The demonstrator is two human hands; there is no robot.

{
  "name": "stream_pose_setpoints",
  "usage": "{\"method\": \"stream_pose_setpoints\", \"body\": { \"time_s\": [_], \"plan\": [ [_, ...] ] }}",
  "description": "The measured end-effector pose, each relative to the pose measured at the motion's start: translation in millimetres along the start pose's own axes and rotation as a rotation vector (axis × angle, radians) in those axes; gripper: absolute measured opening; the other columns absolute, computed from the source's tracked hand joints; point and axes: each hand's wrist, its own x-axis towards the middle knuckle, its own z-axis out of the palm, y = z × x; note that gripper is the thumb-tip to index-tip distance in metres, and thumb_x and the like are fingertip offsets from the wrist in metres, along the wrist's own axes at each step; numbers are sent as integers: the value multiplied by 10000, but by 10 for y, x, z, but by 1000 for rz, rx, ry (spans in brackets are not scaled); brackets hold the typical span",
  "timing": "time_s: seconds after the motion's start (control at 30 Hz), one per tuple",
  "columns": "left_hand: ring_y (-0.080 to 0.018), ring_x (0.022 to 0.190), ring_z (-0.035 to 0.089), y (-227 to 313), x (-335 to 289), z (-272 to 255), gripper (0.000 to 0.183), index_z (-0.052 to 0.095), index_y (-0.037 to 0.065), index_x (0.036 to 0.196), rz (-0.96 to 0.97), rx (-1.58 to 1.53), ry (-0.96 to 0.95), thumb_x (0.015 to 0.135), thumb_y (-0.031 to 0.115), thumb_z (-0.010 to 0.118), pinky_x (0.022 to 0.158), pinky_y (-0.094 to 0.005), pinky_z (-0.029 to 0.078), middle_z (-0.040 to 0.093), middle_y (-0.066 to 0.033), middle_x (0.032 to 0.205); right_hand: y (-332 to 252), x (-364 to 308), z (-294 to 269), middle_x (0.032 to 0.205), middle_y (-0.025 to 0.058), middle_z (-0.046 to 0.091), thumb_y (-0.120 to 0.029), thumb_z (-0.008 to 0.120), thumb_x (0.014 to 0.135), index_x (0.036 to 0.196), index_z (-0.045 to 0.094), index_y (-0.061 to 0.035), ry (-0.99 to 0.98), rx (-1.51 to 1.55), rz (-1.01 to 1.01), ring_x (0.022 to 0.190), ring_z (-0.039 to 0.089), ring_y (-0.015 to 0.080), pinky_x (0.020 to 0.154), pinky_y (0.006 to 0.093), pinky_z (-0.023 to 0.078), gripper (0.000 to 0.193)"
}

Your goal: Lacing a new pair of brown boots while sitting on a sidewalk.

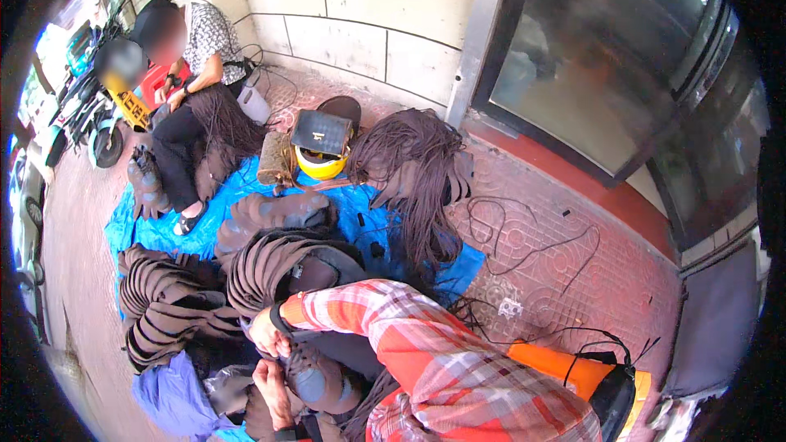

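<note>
nearby, a dark curved piece [315, 378] is pinched by both the left grip [274, 393] and right grip [266, 331]; stacked pieces [164, 303], blue tarp [344, 200] and yellow helmet [322, 165] are seen around.

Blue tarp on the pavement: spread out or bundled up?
Spread out. The blue plastic tarp lies flat on the red brick pavement, with stacks of brown curved pieces and a bundle of brown cords on it.

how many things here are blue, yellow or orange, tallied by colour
blue: 1, the blue tarp spread on the paving
yellow: 2, the yellow helmet under a dark flat case, and the yellow crate by the seated person
orange: 1, the orange container at lower right
total: 4
</note>
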Motion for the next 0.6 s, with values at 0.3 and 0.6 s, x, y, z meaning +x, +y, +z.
{"method": "stream_pose_setpoints", "body": {
  "time_s": [0.3, 0.6],
  "plan": [
    [-34, 388, 282, -68, 119, 60, 189, 481, 96, 645, -161, -276, 88, 826, 134, 521, 368, -192, 208, 379, 51, 480, 167, 14, -189, 691, 51, 642, -176, 594, 771, 856, 696, -79, 5, 81, 232, 639, 595, 186, 615, 330, 473, 164],
    [-40, 420, 357, 227, -169, 102, 161, 524, 81, 626, -60, -89, 109, 779, 131, 519, 378, -205, 259, 419, 52, 503, 789, 358, 68, 582, 69, 614, -271, 571, 770, 679, 653, -21, -72, 276, -461, 452, 552, 122, 369, 270, 409, 279]
  ]
}}
